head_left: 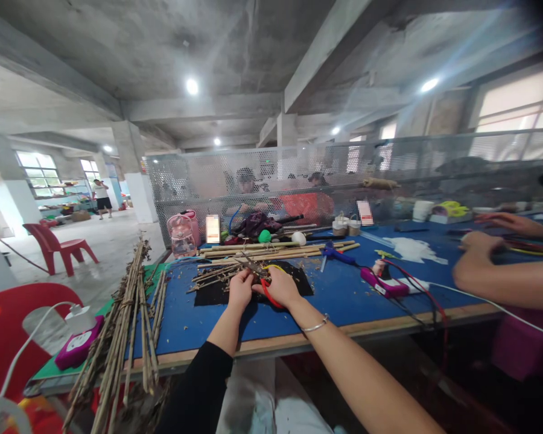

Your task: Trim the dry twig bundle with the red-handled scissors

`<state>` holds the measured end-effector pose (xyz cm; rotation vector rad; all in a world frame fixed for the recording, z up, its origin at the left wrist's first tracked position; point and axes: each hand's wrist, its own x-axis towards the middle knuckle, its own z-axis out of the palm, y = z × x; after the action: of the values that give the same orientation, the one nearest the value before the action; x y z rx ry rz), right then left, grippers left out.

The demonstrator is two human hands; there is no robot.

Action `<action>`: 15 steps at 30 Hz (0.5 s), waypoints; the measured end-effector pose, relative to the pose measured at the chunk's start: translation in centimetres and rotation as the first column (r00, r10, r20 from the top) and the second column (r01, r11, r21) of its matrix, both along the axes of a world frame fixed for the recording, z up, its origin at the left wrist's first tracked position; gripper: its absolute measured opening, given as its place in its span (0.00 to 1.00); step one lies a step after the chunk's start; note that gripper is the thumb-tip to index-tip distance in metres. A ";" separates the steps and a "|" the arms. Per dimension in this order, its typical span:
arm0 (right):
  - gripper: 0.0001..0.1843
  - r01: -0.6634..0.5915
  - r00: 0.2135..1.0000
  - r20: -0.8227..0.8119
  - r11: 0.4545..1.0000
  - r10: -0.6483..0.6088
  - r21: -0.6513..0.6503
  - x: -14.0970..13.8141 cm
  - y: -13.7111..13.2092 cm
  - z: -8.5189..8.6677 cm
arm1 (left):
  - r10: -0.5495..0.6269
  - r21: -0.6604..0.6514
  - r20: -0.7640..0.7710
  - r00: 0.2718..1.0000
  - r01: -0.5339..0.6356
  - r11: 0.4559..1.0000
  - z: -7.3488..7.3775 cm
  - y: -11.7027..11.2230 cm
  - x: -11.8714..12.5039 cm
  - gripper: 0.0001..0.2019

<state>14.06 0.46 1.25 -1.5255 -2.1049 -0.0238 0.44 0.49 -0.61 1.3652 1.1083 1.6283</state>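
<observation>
My left hand (239, 288) is closed on a small cluster of thin dry twigs (252, 266) held over a black mat (298, 278) on the blue table top (344, 295). My right hand (278, 286) grips red-handled cutters (266, 295) and meets the twigs at their right end. A thin bracelet sits on my right wrist. More cut sticks (212, 276) lie on the mat to the left of my hands.
A long bundle of sticks (122, 325) overhangs the table's left front corner. Longer sticks (271, 248), blue scissors (335, 253), a pink glue gun (384, 283) with cables and a pink bottle (182, 236) lie on the table. Another person's arms (493, 265) work at right. Red chairs stand left.
</observation>
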 end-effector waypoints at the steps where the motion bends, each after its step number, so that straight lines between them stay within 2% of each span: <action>1: 0.29 -0.011 1.000 0.000 1.000 0.011 0.012 0.0 0.0 0.0 | 0.001 0.001 -0.008 1.000 -0.001 1.000 0.1 -0.1 0.0 0.11; 5: 0.29 -0.023 1.000 0.000 1.000 0.023 0.000 0.0 -0.1 0.0 | 0.005 -0.025 -0.021 1.000 -0.005 1.000 0.2 -0.3 0.1 0.12; 9: 0.30 0.025 1.000 0.008 0.998 -0.025 -0.065 0.0 -0.3 0.2 | -0.013 -0.084 -0.043 0.999 0.009 0.996 -0.1 -0.2 0.1 0.13; 15: 0.31 0.076 0.997 0.028 0.995 -0.074 -0.069 0.0 -0.5 0.5 | -0.009 0.022 -0.063 0.998 0.010 1.000 0.0 -0.1 -0.1 0.13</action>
<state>14.02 -0.05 1.77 -1.6526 -2.0870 0.0037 0.37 0.38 -0.65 1.4427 1.1212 1.6054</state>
